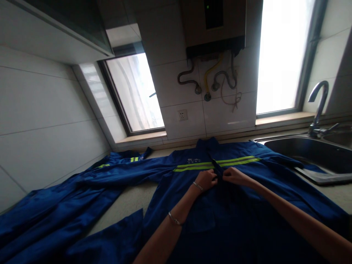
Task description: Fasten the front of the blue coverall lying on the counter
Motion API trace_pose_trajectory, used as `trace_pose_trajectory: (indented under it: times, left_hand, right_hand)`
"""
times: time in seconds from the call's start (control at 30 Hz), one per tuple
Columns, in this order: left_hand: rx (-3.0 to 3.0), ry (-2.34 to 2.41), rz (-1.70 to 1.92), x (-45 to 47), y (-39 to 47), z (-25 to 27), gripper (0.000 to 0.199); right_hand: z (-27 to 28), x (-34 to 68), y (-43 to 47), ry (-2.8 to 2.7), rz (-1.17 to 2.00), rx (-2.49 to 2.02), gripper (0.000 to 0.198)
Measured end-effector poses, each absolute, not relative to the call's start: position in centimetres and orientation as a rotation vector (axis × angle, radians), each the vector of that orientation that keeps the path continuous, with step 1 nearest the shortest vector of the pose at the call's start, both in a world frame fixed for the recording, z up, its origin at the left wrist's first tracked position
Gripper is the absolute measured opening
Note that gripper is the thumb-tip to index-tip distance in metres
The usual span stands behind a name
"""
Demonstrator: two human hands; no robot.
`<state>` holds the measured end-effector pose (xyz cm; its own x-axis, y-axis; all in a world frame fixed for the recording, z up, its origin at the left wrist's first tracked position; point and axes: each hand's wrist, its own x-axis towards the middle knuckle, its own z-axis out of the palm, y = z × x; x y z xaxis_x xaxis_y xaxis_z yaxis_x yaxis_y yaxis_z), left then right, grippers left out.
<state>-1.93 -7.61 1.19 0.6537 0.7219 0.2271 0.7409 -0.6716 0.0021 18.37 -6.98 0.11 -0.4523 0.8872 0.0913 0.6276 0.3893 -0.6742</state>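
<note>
A blue work jacket (187, 201) with yellow-green and grey reflective stripes lies spread on the counter, its collar toward the wall. My left hand (206, 180) is closed on the jacket's front edge, just below the chest stripe. Close beside it, my right hand (233, 176) pinches the facing front edge. The two hands are a small gap apart over the front opening, which hangs loose above them near the collar. Shadow hides whether a zip or a button lies between the fingers. Bracelets circle my left wrist and forearm.
More blue clothing (63, 198) with reflective strips lies along the left wall. On the right, a jacket sleeve reaches the steel sink (286, 146), beneath a tap (319, 106). A water heater (214, 25) with pipes and a socket (182, 115) are on the back wall.
</note>
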Motion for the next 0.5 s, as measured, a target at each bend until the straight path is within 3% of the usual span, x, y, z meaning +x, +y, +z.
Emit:
trace_pose_trajectory:
  times: [0.3,0.5]
  left_hand:
    - [-2.714,-1.144,-0.631,-1.66,-7.37,1.03,0.021]
    - [-2.69,-0.998,-0.441,-1.35,-7.91,1.54,0.019]
  right_hand:
    - [0.42,18.93,-6.84,-1.939,1.16,-1.313,0.027]
    - [-0.13,18.84,-6.19,-1.83,1.255,-1.244,0.034]
